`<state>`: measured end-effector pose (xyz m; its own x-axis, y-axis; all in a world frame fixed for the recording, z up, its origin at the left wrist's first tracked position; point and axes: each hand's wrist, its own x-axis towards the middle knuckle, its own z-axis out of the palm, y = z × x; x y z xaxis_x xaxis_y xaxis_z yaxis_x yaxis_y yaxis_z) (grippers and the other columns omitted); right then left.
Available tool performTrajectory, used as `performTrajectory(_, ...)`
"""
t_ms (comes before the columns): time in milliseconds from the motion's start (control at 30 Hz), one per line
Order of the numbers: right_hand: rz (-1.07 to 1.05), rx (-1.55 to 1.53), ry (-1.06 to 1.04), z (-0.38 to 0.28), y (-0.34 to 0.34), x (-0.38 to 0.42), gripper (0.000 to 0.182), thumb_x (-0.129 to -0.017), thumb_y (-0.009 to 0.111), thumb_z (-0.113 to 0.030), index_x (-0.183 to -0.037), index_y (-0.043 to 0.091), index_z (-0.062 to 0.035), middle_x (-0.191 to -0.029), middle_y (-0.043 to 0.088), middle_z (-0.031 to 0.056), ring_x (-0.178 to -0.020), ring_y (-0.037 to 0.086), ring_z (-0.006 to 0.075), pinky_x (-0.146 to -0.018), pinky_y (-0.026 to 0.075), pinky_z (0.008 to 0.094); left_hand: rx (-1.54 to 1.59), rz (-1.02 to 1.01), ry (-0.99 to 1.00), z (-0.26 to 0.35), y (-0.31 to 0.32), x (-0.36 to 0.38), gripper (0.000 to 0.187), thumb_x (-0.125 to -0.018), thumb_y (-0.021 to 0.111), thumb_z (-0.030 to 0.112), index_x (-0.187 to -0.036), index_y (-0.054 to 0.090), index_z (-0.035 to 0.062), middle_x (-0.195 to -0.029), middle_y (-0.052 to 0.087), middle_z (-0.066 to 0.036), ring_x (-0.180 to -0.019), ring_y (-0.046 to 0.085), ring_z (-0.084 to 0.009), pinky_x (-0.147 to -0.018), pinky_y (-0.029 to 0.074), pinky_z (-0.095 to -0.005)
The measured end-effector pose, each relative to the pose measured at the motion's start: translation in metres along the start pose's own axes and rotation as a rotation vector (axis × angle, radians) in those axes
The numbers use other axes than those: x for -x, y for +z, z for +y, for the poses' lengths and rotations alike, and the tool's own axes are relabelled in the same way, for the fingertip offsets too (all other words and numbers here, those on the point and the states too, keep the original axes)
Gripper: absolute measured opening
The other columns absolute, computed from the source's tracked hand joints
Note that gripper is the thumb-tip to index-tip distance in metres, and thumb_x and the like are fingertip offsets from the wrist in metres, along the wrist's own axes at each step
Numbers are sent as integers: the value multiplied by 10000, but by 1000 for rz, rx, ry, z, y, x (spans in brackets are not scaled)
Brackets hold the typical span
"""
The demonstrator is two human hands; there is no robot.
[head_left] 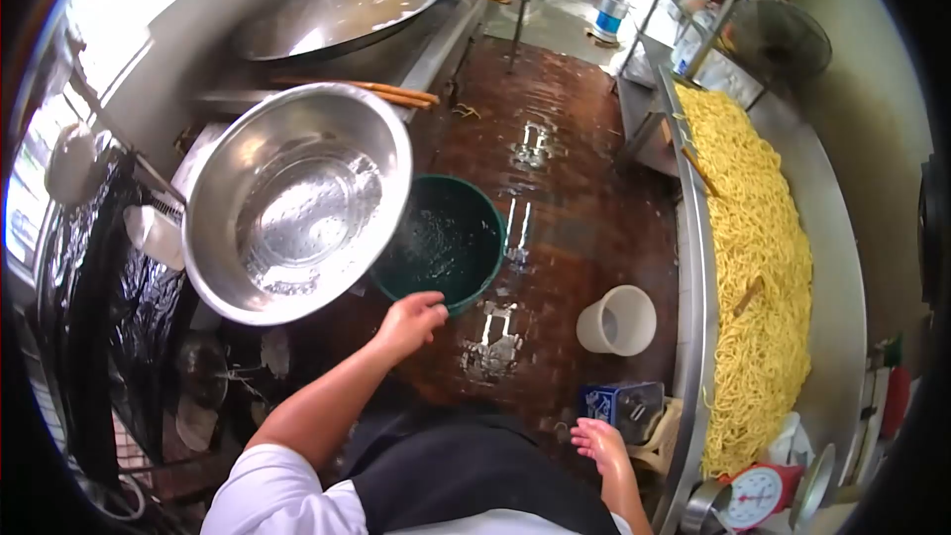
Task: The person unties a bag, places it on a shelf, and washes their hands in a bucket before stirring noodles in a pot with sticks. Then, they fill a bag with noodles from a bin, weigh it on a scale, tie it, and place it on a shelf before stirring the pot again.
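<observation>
While the left hand [411, 317] hangs open and empty at the near rim of the green bucket [441, 243], apparently after tipping water from the wet steel bowl [297, 200] just beside it, the right hand [597, 438] hangs loose, holding nothing.

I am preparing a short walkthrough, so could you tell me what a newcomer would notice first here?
Probably the big steel bowl on the left, tilted toward the green bucket on the wet floor, with the left hand at the bucket's rim. Next, the long heap of yellow noodles on the steel table at right.
</observation>
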<state>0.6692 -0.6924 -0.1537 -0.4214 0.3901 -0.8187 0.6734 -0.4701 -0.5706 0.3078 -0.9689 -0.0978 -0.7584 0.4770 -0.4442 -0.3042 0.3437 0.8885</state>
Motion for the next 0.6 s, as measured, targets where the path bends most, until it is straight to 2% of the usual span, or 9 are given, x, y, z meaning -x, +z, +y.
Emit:
performTrajectory(100,91,-66,-51,0,-27,-14,303,-923,646,-229,-1175,610,-66,-973,689,50,-778,634,111,-635,504,248,443,237,-212,-8,11,-76,337,-943,581,340,-1169,581,90,-828,660,-43,-558,566,-135,-476,455,-299)
performTrajectory(167,104,-44,-85,-27,-21,-24,320,-925,628,-252,-1181,609,-61,-996,690,67,-799,640,119,-649,504,256,699,354,-331,-21,8,-132,339,-951,568,359,-1191,553,122,-829,653,-61,-533,552,-150,-424,419,-293)
performTrajectory(233,60,41,-231,-54,-7,-37,323,-925,630,-231,-1193,611,-50,-998,688,60,-816,637,114,-666,490,240,730,475,-407,-35,4,-183,282,-958,559,358,-1137,561,140,-794,640,-53,-530,546,-158,-428,416,-300)
performTrajectory(300,-10,184,-264,-72,5,-58,322,-922,646,-197,-1195,614,-28,-976,684,46,-823,622,104,-696,484,244,767,553,-443,-42,3,-222,242,-962,551,346,-1093,562,142,-773,633,-39,-527,544,-162,-431,409,-306)
performTrajectory(367,-124,269,-357,-68,9,-93,321,-899,693,-175,-1161,637,0,-925,687,41,-811,618,84,-729,498,245,824,744,-375,-56,-2,-265,231,-963,547,327,-1102,572,144,-779,627,-34,-525,539,-153,-433,400,-298)
performTrajectory(400,-150,398,-332,-87,17,-89,336,-903,694,-186,-1168,633,11,-947,692,50,-843,629,95,-783,507,252,821,807,-248,-67,-5,-283,229,-963,544,305,-1106,581,129,-782,616,-31,-522,528,-142,-431,393,-293)
performTrajectory(500,-187,533,-267,-91,11,-125,361,-886,709,-212,-1158,637,15,-976,715,110,-873,675,148,-799,526,278,764,938,-233,-84,-29,-340,225,-967,531,282,-1115,583,121,-784,607,-31,-523,520,-132,-428,389,-292)
performTrajectory(533,-165,590,-214,-92,6,-138,370,-877,714,-224,-1150,641,16,-966,719,120,-878,683,161,-803,529,286,798,955,-276,-95,-43,-363,286,-953,565,356,-1085,589,103,-753,589,-29,-517,508,-127,-426,372,-283)
performTrajectory(600,-118,645,-89,-92,-6,-167,380,-853,727,-254,-1115,661,13,-934,725,126,-886,692,181,-811,532,296,900,999,-341,-104,-68,-401,343,-935,584,415,-1074,591,102,-738,578,-26,-516,504,-128,-426,363,-280)
